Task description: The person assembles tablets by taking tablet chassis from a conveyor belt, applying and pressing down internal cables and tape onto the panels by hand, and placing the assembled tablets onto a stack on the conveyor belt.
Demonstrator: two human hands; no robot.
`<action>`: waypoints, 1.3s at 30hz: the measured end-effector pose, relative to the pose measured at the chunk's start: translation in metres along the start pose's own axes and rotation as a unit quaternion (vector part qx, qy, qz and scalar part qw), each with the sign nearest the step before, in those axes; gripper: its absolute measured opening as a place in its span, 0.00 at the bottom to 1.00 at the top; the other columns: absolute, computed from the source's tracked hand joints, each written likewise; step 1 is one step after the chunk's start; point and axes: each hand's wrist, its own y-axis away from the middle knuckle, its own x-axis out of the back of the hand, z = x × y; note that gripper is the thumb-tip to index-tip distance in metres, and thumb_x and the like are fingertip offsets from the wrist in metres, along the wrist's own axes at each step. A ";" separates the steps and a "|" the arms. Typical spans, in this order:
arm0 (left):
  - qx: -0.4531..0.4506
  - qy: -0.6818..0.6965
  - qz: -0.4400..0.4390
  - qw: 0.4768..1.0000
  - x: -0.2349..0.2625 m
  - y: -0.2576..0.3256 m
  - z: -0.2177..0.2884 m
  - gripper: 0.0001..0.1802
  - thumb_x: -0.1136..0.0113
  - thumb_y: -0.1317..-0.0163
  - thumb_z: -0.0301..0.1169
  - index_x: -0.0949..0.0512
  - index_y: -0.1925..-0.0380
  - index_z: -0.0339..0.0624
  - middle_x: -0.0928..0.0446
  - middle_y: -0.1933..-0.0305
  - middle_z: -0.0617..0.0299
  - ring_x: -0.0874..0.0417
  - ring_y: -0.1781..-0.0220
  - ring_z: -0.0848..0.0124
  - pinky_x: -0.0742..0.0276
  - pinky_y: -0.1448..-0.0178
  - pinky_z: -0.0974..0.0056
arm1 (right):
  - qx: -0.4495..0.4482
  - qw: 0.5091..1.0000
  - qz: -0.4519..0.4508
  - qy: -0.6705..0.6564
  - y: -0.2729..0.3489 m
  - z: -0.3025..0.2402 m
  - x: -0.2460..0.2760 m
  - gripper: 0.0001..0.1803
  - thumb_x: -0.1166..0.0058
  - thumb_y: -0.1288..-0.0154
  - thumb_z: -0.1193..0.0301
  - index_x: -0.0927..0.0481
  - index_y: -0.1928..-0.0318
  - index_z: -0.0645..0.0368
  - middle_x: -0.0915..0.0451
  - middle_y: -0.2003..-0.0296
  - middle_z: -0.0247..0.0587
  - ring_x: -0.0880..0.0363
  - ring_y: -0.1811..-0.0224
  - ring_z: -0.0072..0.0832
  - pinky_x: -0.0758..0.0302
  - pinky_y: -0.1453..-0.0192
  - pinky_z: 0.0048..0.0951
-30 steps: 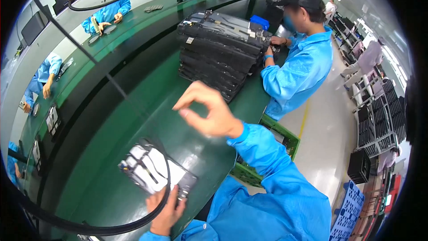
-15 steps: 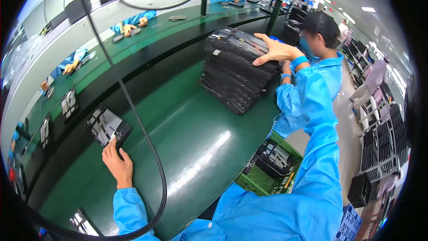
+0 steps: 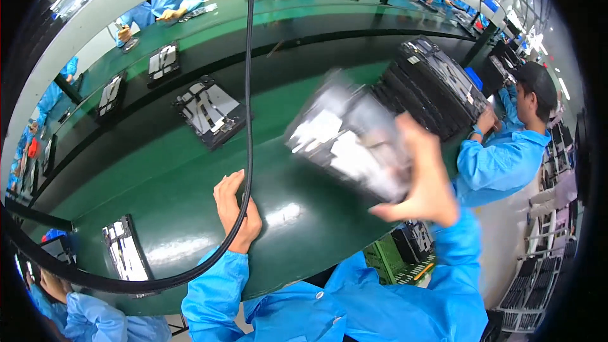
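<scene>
My right hand (image 3: 424, 174) grips the right side of a black tray (image 3: 361, 139) carrying silver and white electronic device parts. The tray is blurred by motion and held tilted above the green table, in front of a tall stack of similar black trays (image 3: 437, 88). My left hand (image 3: 237, 210) is near the table's front edge, fingers bent and thumb apart, with nothing in it. A black cable (image 3: 249, 88) hangs down in front of that hand. Beyond it, a loaded tray (image 3: 210, 112) lies at the edge of the dark belt.
More loaded trays (image 3: 163, 63) lie along the dark belt (image 3: 304, 57), and another device tray (image 3: 126, 250) sits front left. A green crate (image 3: 385, 259) stands below the table's edge. A co-worker (image 3: 506, 133) in blue stands at the right beside the stack; other workers sit across.
My right hand has come from the stack's top toward me with a tray. My left hand has left the tray by the belt and drawn back. The view has turned left.
</scene>
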 end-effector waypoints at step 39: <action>0.116 0.017 -0.303 0.946 0.056 0.014 0.020 0.49 0.30 0.50 0.27 0.29 0.22 0.43 0.28 0.24 0.46 0.33 0.18 0.44 0.54 0.08 0.36 | 0.149 0.944 -0.093 -0.279 -0.056 -0.057 -0.228 0.10 0.28 0.34 0.70 0.19 0.60 0.56 0.23 0.53 0.40 0.26 0.45 0.44 0.25 0.38 0.44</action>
